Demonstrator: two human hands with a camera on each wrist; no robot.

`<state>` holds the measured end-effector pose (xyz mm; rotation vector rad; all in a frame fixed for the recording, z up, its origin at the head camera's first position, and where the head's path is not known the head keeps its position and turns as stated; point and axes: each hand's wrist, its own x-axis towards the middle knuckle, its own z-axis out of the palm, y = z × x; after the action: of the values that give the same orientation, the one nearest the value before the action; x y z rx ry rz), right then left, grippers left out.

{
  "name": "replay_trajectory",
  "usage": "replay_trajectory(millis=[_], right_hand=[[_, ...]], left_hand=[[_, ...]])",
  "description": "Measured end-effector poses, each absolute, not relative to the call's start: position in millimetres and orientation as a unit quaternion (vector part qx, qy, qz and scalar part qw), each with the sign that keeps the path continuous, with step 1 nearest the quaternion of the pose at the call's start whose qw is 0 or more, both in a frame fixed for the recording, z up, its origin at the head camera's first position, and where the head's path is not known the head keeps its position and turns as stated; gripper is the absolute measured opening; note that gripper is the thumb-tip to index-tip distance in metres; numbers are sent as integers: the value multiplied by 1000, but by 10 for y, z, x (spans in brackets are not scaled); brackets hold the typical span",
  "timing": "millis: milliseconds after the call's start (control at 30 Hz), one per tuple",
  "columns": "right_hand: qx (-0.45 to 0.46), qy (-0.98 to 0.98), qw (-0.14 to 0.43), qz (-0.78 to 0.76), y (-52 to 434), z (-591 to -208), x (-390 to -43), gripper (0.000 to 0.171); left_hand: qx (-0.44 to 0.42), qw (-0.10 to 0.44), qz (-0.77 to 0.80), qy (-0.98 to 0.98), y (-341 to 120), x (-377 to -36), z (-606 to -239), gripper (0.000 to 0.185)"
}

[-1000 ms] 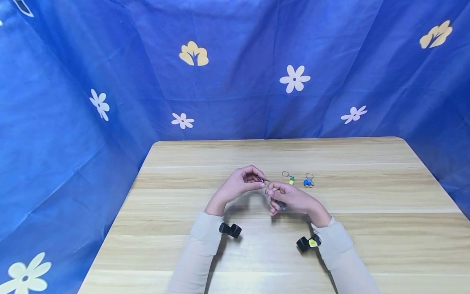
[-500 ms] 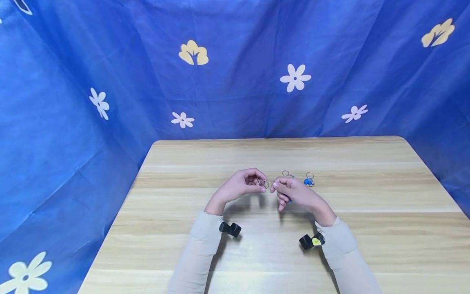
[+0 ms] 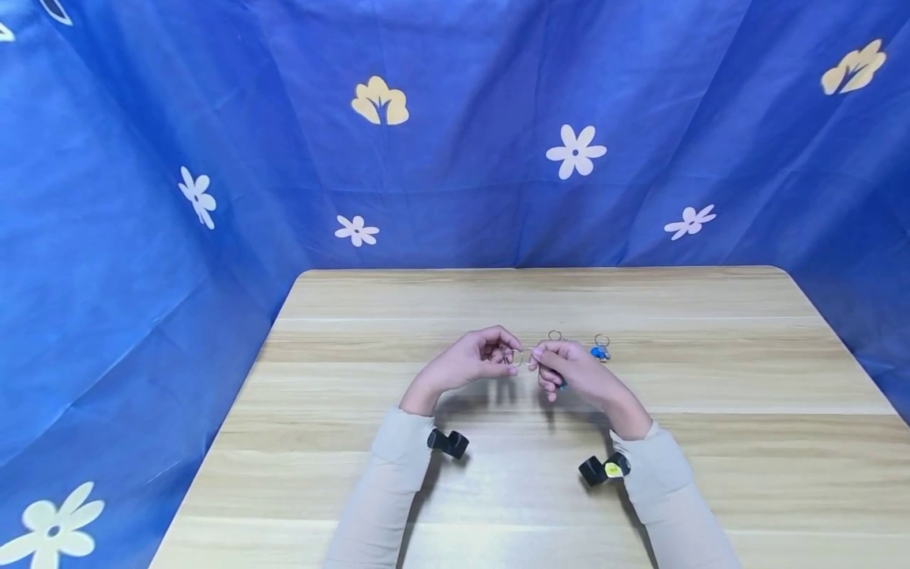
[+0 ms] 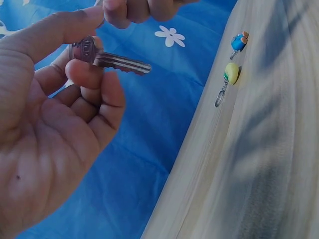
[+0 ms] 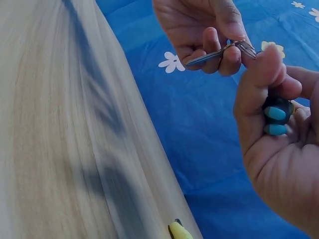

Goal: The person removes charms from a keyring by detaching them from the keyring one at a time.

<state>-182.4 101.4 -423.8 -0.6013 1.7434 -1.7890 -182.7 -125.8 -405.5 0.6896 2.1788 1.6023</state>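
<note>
Above the middle of the table, my left hand point(image 3: 465, 362) pinches a metal key point(image 4: 122, 62) by its head, blade jutting past the fingers. Metal key rings point(image 5: 245, 48) span the narrow gap between both hands' fingertips. My right hand point(image 3: 574, 371) pinches a ring between thumb and forefinger. Tucked under its curled fingers is a small black figure with turquoise feet point(image 5: 276, 115), a keychain charm. Whether the key's ring and the charm's ring are linked, I cannot tell.
Just beyond the right hand lie two keychains on the wooden table point(image 3: 711, 356): a blue figure point(image 3: 599, 352) and a yellow-green one point(image 4: 232, 73), mostly hidden in the head view. A blue flowered cloth point(image 3: 455, 158) hangs behind the table.
My right hand has shifted slightly right and up, opening a small gap where the rings show. It now covers most of the yellow-green keychain in the head view. The left hand barely moved.
</note>
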Motion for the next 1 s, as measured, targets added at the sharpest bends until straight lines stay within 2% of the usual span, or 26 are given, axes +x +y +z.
replay_trajectory(millis=[267,400,600,833,1000], right_hand=[[-218,641,297,-674,1052,-4254,-1842,23],[-232,683,276,-636,1069,-4245,-1836,17],[-263,745,231,-568,1068,-4241,-1838,33],[-258,759,199,-564,1051,-4202,-1816,33],[-253,752,199,-575,1065,-4155,-1792,32]], left_hand=[[233,169,553,782,-1251,-1826,-4044,36],[222,164,548,789,-1256,-1822,-4040,32],[223,165,537,797,-1276,-1816,-4032,28],[243,168,523,800,-1284,-1811,-4031,27],[251,189,526,790,-1273,-1812,-4037,28]])
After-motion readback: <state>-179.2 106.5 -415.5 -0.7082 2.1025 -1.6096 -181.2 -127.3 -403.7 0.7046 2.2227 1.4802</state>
